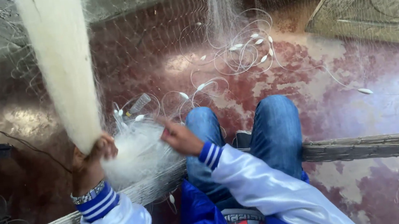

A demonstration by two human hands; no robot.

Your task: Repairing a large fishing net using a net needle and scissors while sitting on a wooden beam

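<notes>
Below, left hand (89, 159) fisted round bunched net (63, 66) rising upward; right hand (180, 138) pinching loose net (137, 152) over lap. Best kept taut, fed in small gathers, floats (251, 43) untangled.

Head camera looking steeply down, close over the lap.
It is facing forward across the knees (239, 122) toward the floor (353, 87); no second view is sharing this scene.

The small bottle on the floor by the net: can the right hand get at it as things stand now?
Probably yes. The right hand is at the net pile, and the bottle lies just beyond it, though net strands seem to lie over it.
</notes>
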